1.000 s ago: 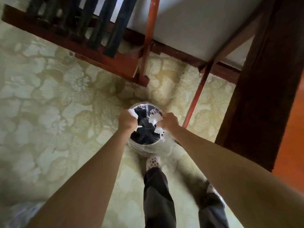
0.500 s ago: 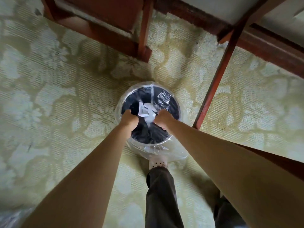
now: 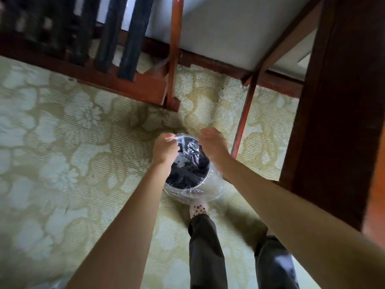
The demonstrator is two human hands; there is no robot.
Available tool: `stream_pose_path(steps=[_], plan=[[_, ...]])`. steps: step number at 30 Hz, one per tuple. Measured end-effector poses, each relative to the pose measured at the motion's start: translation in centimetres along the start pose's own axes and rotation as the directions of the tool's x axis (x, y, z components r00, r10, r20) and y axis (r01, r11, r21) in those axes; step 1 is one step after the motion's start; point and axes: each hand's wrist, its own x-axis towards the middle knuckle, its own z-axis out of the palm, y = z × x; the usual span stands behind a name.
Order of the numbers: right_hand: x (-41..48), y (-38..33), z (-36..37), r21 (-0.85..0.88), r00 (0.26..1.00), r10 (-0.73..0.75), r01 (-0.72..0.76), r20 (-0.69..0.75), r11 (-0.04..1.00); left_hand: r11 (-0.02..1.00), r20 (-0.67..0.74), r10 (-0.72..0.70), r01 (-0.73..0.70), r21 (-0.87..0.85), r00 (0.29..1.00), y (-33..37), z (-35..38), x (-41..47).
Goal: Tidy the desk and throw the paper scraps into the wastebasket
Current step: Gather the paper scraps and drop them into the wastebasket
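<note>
Both hands have let go of the white paper held half a second ago: the paper scraps now lie inside the wastebasket, against its dark interior. The wastebasket stands upright on the patterned carpet, long axis vertical, round mouth facing up toward the camera. A clear plastic liner is folded over its rim. Left hand: above the left side of the mouth, fingers curled, pinching the liner edge. Right hand: above the right side of the mouth, fingers loosely extended with nothing seen in them; motion blur limits detail. Both hands and forearms hide the side rims. A white perforated shoe is just beside the near wall of the wastebasket. A red wooden leg stands beyond it to the right.
</note>
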Motion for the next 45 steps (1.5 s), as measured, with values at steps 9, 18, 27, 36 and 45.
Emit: stream_pose_path(steps=[9, 18, 27, 36, 45], plan=[[-16.9, -8.9, -16.7, 0.283, 0.943, -0.187, 0.265, -0.275, 0.922, 0.886, 0.194, 0.384, -0.42, 0.198, 0.903, 14.6, 3.2, -21.5], [-24.8, 0.2, -30.0, 0.101, 0.873, -0.097, 0.164, -0.478, 0.981, 0.594, 0.559, 0.37, -0.651, 0.472, 0.742, 14.8, 16.0, -32.7], [-25.1, 8.2, -35.2, -0.176, 0.877, -0.017, -0.077, -0.481, 0.981, 0.408, 0.304, 0.34, -0.431, 0.805, 0.89, 6.8, 23.3, -34.5], [-23.0, 10.1, -36.8, -0.439, 0.933, -0.163, 0.006, -0.321, 0.898, 0.445, 0.123, 0.472, -0.357, 0.821, 0.873, 4.5, 25.8, -34.6], [-22.5, 10.4, -37.6, -0.403, 0.835, -0.358, 0.183, -0.418, 0.897, 0.491, 0.137, 0.608, -0.506, 0.709, 0.782, 6.0, 25.4, -35.3]])
